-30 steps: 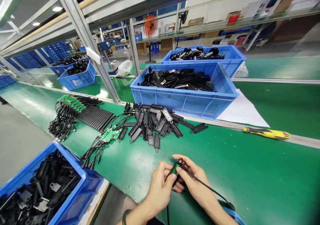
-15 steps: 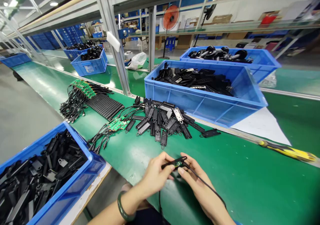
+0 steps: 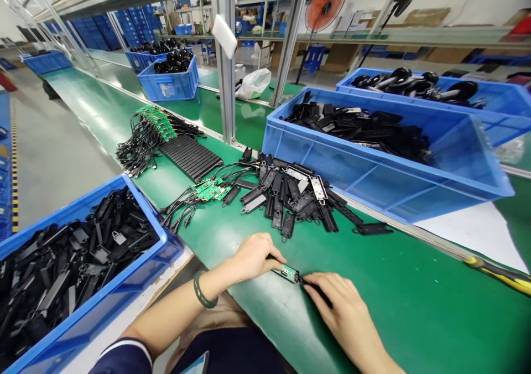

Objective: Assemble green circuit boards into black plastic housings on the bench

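Over the near edge of the green bench, a small green circuit board [image 3: 286, 273] lies face up between my hands. Dark edging shows around it, but whether it sits inside a black shell I cannot tell. My left hand [image 3: 258, 256] pinches the board's left end between thumb and fingers. At the other end, my right hand [image 3: 338, 305] has thumb and fingers closed on the black cable [image 3: 302, 279] where it leaves the board. Just beyond is a heap of black plastic shells [image 3: 286, 194], with loose cabled green boards [image 3: 211, 190] to its left.
Blue bins of black parts stand at the left [image 3: 136, 197] and behind the heap [image 3: 373, 183]. A row of black shells [image 3: 191, 155] and a stack of cabled boards [image 3: 155, 124] lie farther left. A yellow-black tool [image 3: 498, 274] rests at right. A metal post [image 3: 226, 86] rises behind.
The board has turned from nearly edge-on to face up and come down toward the bench. My hands have moved apart, the right now at the cable end. The view has swung left.
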`<state>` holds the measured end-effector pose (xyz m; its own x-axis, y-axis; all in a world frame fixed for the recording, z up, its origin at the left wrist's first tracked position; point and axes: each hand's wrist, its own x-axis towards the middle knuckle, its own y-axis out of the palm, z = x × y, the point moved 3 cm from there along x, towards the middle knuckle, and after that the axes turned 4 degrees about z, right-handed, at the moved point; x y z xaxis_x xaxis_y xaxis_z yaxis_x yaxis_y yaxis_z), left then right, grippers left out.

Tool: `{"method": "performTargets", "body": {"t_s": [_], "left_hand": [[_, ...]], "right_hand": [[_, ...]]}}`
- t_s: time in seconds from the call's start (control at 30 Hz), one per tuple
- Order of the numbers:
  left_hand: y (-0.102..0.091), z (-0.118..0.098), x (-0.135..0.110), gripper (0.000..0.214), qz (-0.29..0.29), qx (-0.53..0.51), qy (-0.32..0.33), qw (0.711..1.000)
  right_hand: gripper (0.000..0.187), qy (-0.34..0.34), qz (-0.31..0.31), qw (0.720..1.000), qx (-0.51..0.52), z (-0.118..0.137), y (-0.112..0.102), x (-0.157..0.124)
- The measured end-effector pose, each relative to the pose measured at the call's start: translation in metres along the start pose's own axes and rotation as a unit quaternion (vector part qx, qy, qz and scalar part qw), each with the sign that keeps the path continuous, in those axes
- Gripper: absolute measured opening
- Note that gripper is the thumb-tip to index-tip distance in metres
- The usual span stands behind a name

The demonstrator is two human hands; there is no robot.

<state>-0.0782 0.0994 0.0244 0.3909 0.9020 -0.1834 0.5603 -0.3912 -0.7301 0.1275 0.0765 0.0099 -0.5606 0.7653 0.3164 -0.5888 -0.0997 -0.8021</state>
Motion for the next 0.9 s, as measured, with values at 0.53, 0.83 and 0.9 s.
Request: {"method": "performTargets", "body": {"t_s": [0.53, 0.83, 0.9], "left_hand": [[0.003, 0.004, 0.003, 0.014, -0.001, -0.012, 0.007, 1.0], [0.004, 0.004, 0.003, 0.017, 0.009, -0.024, 0.002, 1.0], [0.004, 0.004, 0.004, 0.016, 0.009, -0.022, 0.004, 1.0]], "right_hand": [[0.048, 0.378, 0.165, 0.83, 0.375, -0.007, 0.001, 0.024], [0.022, 0.062, 0.099, 0.986, 0.12, -0.005, -0.011, 0.011], [0.025, -0.024, 0.072, 0.995, 0.06, -0.002, -0.013, 0.008]]}}
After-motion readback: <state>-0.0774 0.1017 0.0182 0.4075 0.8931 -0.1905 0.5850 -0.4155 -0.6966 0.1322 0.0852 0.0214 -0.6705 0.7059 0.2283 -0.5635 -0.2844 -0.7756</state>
